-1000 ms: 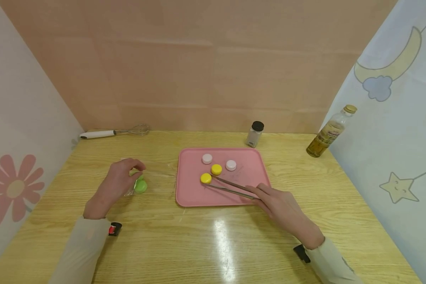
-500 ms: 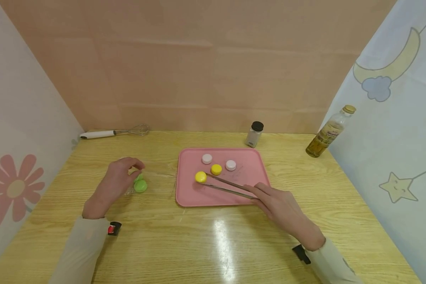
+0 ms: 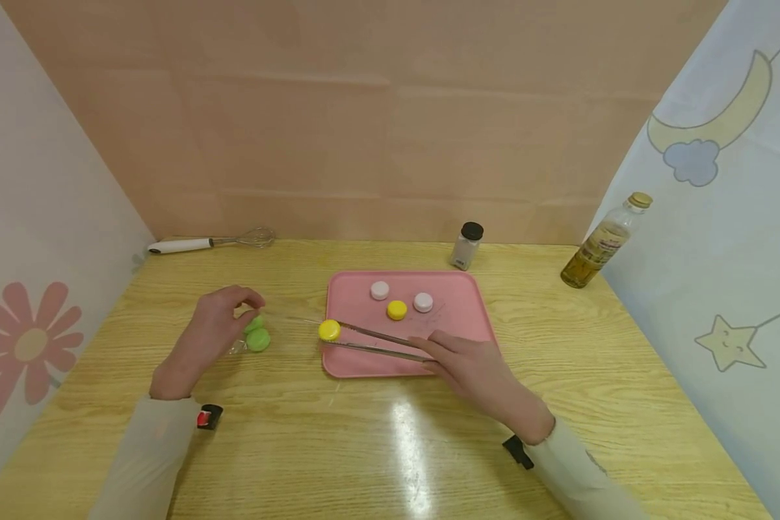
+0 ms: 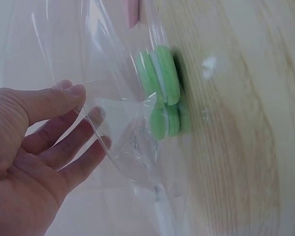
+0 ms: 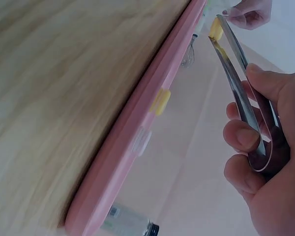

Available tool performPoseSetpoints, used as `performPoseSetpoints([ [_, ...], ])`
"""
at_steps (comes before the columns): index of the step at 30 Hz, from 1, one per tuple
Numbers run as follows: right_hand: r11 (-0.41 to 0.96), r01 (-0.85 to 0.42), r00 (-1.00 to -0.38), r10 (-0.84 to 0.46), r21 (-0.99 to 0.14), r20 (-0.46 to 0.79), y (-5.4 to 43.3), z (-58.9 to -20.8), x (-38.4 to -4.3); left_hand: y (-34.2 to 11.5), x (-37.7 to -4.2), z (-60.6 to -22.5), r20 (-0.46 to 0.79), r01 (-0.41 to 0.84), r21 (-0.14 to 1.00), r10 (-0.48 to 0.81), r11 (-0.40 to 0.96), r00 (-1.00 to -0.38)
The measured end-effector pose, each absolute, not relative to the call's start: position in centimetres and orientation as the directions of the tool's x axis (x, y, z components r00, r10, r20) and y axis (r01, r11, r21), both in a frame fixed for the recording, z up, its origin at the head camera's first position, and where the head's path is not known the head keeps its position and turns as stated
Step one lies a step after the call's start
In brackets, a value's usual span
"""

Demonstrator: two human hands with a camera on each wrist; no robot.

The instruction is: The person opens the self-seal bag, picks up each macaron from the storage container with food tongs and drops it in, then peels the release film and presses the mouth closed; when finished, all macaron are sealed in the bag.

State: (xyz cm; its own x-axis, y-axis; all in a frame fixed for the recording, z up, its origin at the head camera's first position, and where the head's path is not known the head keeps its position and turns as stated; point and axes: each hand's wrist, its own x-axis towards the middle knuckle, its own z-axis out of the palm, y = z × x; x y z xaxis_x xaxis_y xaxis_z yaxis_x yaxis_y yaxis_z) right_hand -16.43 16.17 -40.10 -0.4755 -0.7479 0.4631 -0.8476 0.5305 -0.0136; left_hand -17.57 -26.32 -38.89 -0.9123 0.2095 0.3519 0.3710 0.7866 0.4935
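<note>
Using finger and thumb, my left hand [image 4: 39, 142] pinches the edge of a clear plastic bag [image 4: 125, 118], seen best in the left wrist view. Two green macarons [image 4: 166, 73] lie inside the bag, one against the other. My right hand [image 3: 477, 375] grips metal tongs [image 5: 240, 96], whose tips clasp a yellow macaron [image 3: 329, 331]. In the head view that macaron overlaps the left rim of the pink tray [image 3: 370, 367], close to the bag's mouth. Another yellow macaron [image 3: 396, 310] and two pale pink macarons [image 3: 423, 302] sit on the tray.
Toward the back left lies a whisk [image 3: 182, 246] with a white handle. A small black-lidded jar [image 3: 464, 250] stands behind the tray. Farther right is an oil bottle [image 3: 599, 249] with a gold cap. Fabric walls [image 3: 390, 144] border the wooden table [image 3: 312, 448].
The right hand has carried the yellow macaron in the tongs leftward, from the middle left of the tray to its left rim. The left hand has stayed at the bag.
</note>
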Motion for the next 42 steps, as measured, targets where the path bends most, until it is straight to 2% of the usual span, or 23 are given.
performPoseSetpoints([
  [15,0.549,-0.834,-0.491,-0.782,0.052,0.385,12.2,-40.1,-18.3,-26.2,-17.8,-39.1,0.339,0.369,0.502,0.214,0.782,-0.916],
  [23,0.539,-0.839,-0.47,-0.789,0.079,0.395,10.8,-40.4,-18.9,-26.3,-18.0,-39.4,0.35,0.379,0.489,0.221,0.786,-0.91],
  [35,0.563,-0.826,-0.519,-0.777,0.025,0.355,8.8,-40.7,-19.5,-26.1,-18.0,-39.5,0.394,0.411,0.459,0.235,0.788,-0.889],
  [42,0.577,-0.816,-0.533,-0.774,0.035,0.342,7.6,-40.8,-19.9,-26.0,-17.9,-39.5,0.391,0.404,0.461,0.228,0.79,-0.892],
])
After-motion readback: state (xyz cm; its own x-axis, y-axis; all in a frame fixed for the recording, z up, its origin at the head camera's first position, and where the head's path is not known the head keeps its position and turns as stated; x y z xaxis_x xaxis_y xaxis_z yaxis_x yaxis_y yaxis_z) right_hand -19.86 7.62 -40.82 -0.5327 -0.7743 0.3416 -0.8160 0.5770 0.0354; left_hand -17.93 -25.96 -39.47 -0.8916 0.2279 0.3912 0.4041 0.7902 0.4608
